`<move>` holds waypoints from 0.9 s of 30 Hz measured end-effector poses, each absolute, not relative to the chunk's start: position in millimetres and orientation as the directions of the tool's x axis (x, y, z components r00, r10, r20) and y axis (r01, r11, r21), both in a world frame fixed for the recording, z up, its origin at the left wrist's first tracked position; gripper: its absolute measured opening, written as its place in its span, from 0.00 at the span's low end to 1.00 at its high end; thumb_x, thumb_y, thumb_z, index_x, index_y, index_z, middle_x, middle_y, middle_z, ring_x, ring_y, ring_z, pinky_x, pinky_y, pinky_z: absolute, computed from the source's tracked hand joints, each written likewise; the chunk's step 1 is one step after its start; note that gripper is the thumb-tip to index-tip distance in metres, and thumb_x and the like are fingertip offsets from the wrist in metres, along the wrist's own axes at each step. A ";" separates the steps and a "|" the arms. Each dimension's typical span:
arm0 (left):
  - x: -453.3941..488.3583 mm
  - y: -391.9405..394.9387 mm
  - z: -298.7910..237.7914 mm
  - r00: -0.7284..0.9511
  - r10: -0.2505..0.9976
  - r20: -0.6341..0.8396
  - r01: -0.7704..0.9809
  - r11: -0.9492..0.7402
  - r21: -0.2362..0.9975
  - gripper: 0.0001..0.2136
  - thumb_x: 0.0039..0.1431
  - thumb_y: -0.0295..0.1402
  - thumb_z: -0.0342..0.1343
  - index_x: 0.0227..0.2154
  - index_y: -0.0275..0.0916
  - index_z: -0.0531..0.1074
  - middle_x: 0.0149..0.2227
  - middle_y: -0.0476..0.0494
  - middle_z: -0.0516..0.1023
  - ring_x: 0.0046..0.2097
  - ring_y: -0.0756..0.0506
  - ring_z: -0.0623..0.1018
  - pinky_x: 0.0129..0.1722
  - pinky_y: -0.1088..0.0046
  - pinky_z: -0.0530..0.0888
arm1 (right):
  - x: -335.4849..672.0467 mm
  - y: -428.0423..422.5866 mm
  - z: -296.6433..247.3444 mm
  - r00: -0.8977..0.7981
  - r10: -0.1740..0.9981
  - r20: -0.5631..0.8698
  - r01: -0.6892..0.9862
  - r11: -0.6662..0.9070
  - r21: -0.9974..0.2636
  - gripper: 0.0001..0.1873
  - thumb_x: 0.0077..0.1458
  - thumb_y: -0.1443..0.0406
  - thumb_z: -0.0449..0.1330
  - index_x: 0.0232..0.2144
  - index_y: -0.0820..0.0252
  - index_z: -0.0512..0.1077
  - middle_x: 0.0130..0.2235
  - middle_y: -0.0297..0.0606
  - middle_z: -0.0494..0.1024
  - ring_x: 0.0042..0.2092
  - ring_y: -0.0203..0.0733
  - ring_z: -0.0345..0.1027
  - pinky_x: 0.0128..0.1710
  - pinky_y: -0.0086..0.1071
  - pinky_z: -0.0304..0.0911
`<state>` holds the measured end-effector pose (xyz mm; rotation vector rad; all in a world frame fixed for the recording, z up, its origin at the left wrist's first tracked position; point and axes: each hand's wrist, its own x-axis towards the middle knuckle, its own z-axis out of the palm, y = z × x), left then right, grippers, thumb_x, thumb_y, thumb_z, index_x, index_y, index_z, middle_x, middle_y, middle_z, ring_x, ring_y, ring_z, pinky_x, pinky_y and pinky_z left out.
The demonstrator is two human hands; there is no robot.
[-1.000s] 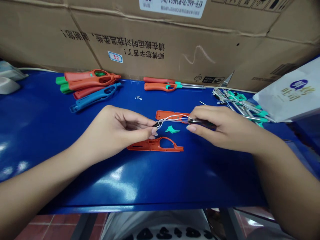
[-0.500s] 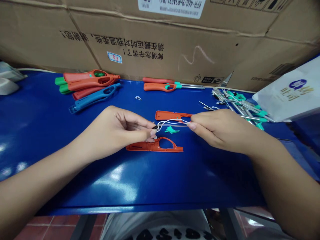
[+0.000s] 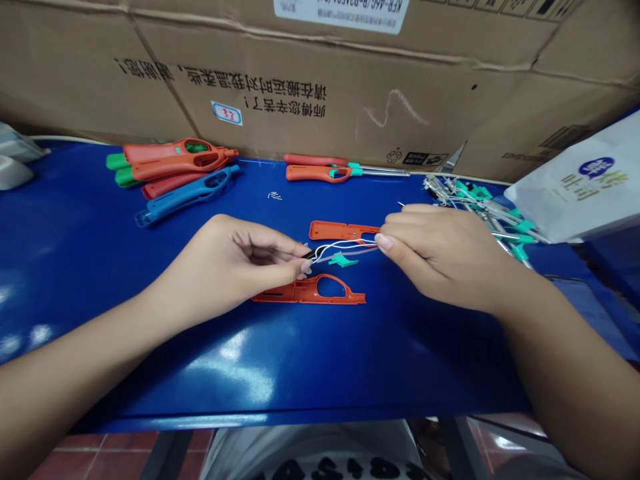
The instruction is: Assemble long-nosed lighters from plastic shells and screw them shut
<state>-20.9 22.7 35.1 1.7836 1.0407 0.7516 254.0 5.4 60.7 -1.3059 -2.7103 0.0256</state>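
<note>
My left hand (image 3: 245, 257) pinches a small black part (image 3: 316, 253) between thumb and fingers; the rest of that part is hidden in the hand. White wires (image 3: 345, 244) and a thin translucent tube (image 3: 357, 253) run across to my right hand (image 3: 440, 250), which is closed round their other end. What else the right fist covers cannot be seen. Below the wires lies a green trigger piece (image 3: 343, 261). An orange lighter shell half (image 3: 333, 300) rests in front, partly behind the left fingers, and another orange shell half (image 3: 335, 231) lies just beyond the wires.
Colored lighter shells (image 3: 175, 167) are piled back left, near several tiny screws (image 3: 275, 196). Long-necked lighters (image 3: 320, 172) lie before the cardboard box (image 3: 350, 87). Metal rods with green parts (image 3: 493, 210) are heaped at right beside a white bag (image 3: 575, 180) on the blue table (image 3: 310, 360).
My right hand has risen slightly and its grip has turned a little. The wires and tube now look straighter, and more of the black part shows at my left fingertips.
</note>
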 end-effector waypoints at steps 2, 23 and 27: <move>-21.0 23.9 33.6 0.453 0.888 0.077 0.334 -0.249 0.909 0.07 0.54 0.26 0.66 0.37 0.40 0.83 0.33 0.49 0.86 0.34 0.43 0.86 0.34 0.76 0.85 | 253.9 4.5 60.6 -0.626 0.772 0.114 0.772 0.633 -0.049 0.23 0.72 0.58 0.39 0.28 0.57 0.65 0.30 0.38 0.69 0.35 0.45 0.61 0.36 0.38 0.51; -15.8 21.1 40.1 0.316 0.948 -0.035 0.343 -0.080 0.936 0.07 0.47 0.30 0.69 0.32 0.45 0.85 0.31 0.52 0.86 0.34 0.45 0.86 0.34 0.82 0.82 | 254.5 6.3 58.3 -0.667 0.721 0.190 0.743 0.664 0.088 0.23 0.72 0.57 0.44 0.30 0.58 0.72 0.29 0.37 0.72 0.35 0.44 0.56 0.32 0.37 0.46; -16.1 21.1 40.9 0.318 0.948 -0.014 0.344 -0.101 0.934 0.07 0.47 0.31 0.70 0.32 0.45 0.85 0.31 0.52 0.86 0.34 0.46 0.86 0.34 0.84 0.82 | 253.9 6.4 56.8 -0.656 0.737 0.164 0.753 0.653 0.079 0.22 0.72 0.57 0.44 0.35 0.60 0.73 0.33 0.40 0.73 0.37 0.45 0.58 0.34 0.37 0.48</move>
